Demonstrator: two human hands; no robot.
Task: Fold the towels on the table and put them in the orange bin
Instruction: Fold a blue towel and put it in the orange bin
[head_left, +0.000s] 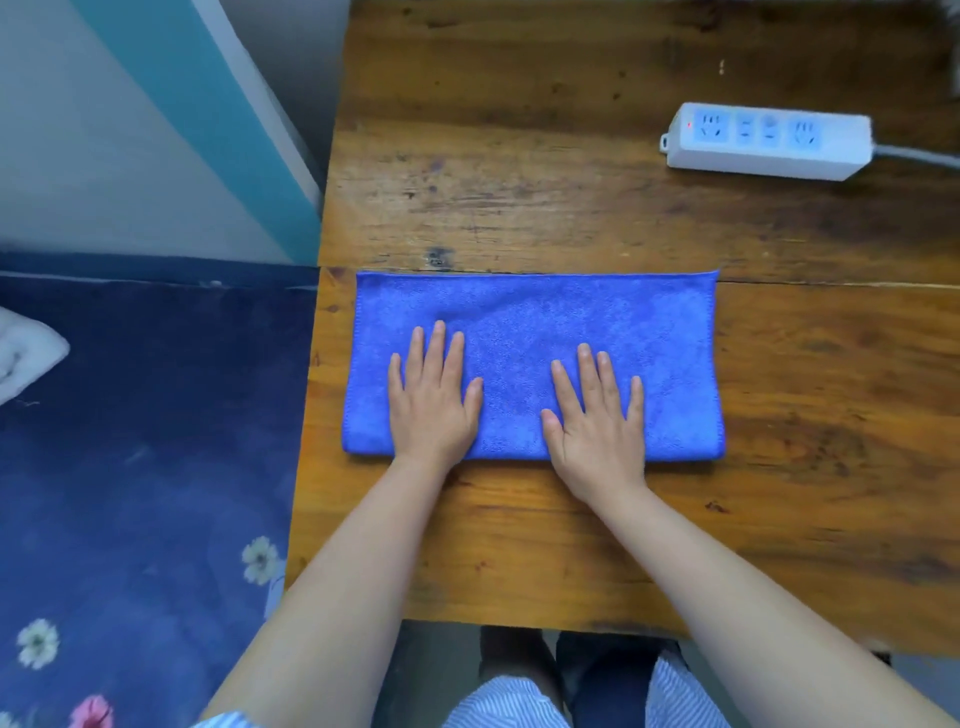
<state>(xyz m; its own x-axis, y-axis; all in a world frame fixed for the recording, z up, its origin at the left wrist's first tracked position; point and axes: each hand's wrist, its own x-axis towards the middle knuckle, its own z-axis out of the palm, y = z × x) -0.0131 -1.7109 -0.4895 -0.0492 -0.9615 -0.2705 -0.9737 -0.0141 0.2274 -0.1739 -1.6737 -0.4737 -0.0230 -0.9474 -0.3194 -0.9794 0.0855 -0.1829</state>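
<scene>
Pressing flat, the left hand (431, 400) and right hand (597, 421) lie with fingers spread on the towel (670, 358), which sits near the table (779, 545) edge. Better to smooth outward before folding again; no bin shows.

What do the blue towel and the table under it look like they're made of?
The towel looks like microfibre cloth: fuzzy matte nap, stitched hem. The table looks like varnished wood: grain, knots, dark stains, a seam between planks, slight sheen.
</scene>
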